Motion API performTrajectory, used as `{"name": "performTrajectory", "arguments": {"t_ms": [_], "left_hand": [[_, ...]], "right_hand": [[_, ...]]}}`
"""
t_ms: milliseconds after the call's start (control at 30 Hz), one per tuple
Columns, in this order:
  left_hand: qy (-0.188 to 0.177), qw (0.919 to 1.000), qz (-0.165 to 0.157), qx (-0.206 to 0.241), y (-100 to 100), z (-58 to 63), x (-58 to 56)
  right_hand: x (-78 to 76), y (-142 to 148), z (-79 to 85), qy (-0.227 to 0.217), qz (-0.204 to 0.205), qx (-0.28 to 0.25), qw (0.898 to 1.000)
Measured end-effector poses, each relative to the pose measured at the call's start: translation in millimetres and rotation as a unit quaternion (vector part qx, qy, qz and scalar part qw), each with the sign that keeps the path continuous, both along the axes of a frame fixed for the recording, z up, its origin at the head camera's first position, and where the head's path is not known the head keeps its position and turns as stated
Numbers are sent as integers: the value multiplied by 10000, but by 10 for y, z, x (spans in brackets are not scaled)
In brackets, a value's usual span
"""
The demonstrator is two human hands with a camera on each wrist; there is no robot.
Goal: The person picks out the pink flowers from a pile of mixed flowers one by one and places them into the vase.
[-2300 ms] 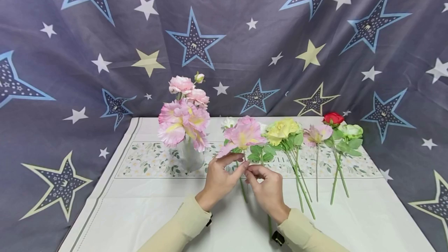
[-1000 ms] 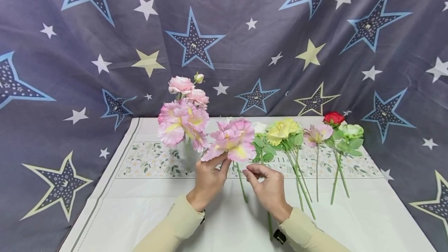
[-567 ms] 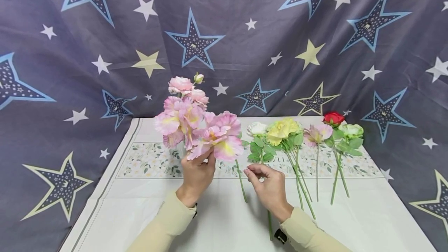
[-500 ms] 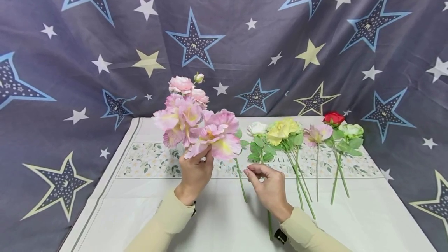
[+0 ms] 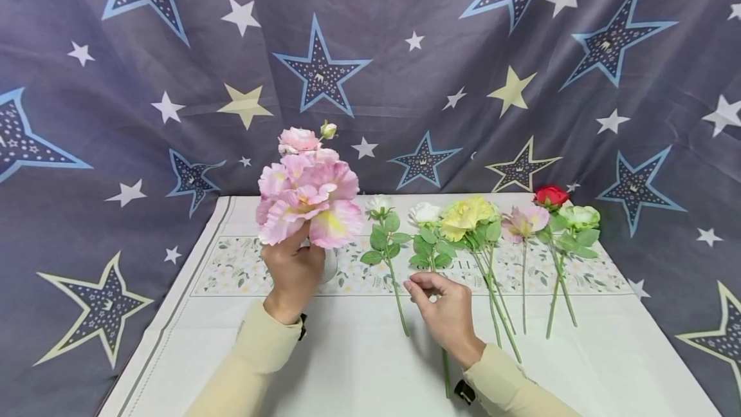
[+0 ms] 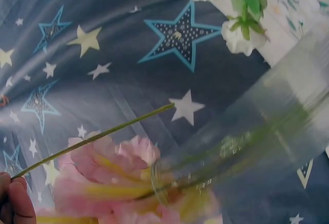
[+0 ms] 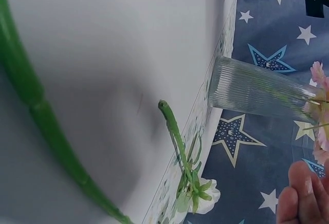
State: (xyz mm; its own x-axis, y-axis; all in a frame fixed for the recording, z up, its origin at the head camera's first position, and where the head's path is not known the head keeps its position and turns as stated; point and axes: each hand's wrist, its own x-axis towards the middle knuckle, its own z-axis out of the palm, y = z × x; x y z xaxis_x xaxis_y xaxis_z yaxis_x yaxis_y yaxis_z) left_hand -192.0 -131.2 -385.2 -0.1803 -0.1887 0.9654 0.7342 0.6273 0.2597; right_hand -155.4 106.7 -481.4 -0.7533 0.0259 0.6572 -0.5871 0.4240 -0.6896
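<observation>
My left hand (image 5: 294,272) pinches a large pink-and-yellow artificial flower (image 5: 332,195) by its stem just below the bloom. In the left wrist view the thin stem (image 6: 97,137) slants outside the ribbed glass vase (image 6: 247,136), its cut end free. The vase holds other stems and stands behind the held bloom; only its lower edge shows in the head view. Small pink flowers (image 5: 298,139) with a bud rise from it. My right hand (image 5: 442,311) hangs loosely curled over a white flower's stem, holding nothing; thumb and fingertips lie close together.
A white flower (image 5: 379,243) lies between the hands. Right of it are another white flower (image 5: 425,213), a yellow flower (image 5: 467,216), a smaller pink one (image 5: 523,222), a red rose (image 5: 551,196) and a pale green flower (image 5: 581,217). A starred curtain (image 5: 370,69) backs the white-covered table (image 5: 191,352).
The right hand has let go of the pink flower's stem. My left hand has carried the flower leftward to the vase, uncovering the white flower. My right hand has stayed nearly still.
</observation>
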Motion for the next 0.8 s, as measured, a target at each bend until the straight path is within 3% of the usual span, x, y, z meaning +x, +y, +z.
{"name": "performTrajectory", "arguments": {"t_ms": [233, 500, 800], "left_hand": [[159, 9991, 356, 177, -46, 122, -53], [423, 9968, 681, 58, -91, 211, -87], [445, 9964, 713, -141, -134, 282, -92]], "right_hand": [[-8, 27, 1, 72, -36, 27, 10000], [-14, 40, 8, 102, -25, 38, 9999], [-23, 51, -1, 146, -22, 58, 9999]]}}
